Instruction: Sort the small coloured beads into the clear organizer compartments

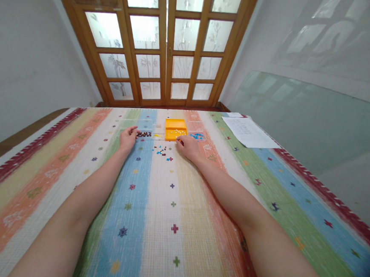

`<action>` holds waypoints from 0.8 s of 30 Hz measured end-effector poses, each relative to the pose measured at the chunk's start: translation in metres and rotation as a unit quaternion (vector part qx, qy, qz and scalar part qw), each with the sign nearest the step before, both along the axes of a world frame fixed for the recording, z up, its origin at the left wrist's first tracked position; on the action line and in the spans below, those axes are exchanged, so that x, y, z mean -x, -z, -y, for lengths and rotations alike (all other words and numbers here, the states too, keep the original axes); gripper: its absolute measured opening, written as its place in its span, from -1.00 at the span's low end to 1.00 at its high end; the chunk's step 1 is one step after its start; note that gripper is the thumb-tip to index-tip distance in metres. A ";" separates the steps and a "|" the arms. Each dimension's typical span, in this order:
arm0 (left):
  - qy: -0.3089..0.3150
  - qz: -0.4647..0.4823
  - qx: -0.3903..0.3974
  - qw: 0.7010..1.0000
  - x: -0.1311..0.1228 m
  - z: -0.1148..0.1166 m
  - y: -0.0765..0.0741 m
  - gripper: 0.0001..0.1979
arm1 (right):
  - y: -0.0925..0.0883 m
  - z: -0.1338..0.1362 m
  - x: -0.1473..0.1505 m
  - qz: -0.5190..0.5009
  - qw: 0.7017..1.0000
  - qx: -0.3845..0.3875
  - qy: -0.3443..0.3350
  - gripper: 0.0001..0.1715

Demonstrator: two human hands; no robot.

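Both my arms reach far across a striped, many-coloured cloth (153, 221). My left hand (128, 137) rests with curled fingers at a clear compartment holding dark red small pieces (144, 133). My right hand (187, 146) lies closed just below an orange tray (175, 129), its fingertips pinched on something small and reddish that I cannot make out. Between the two hands lies a scatter of tiny coloured pieces (163, 152). To the right of the tray sits a clear compartment of blue pieces (197, 136).
A sheet of printed paper (248, 132) lies at the far right of the cloth. Wooden glazed doors (166, 47) stand behind the table, and a glass pane (302, 118) leans on the right wall.
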State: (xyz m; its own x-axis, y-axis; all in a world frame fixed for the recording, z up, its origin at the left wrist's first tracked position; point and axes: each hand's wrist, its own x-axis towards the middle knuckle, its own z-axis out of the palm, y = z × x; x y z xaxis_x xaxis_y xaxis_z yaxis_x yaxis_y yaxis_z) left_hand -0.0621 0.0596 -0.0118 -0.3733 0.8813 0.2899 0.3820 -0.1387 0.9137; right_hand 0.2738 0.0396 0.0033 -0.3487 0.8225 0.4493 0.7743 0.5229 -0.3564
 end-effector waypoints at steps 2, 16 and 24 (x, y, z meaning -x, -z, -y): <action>-0.001 -0.027 0.007 1.000 -0.002 0.001 -0.001 -0.61 | 0.000 0.000 0.000 0.001 1.000 0.000 0.000 -0.79; 0.247 -0.386 -0.053 0.887 -0.033 0.032 -0.019 -0.79 | -0.001 0.000 0.000 0.007 1.000 0.014 -0.006 -0.75; 0.297 -0.395 -0.022 0.869 -0.039 0.035 -0.023 -0.84 | -0.001 0.000 0.000 0.007 1.000 0.014 -0.010 -0.77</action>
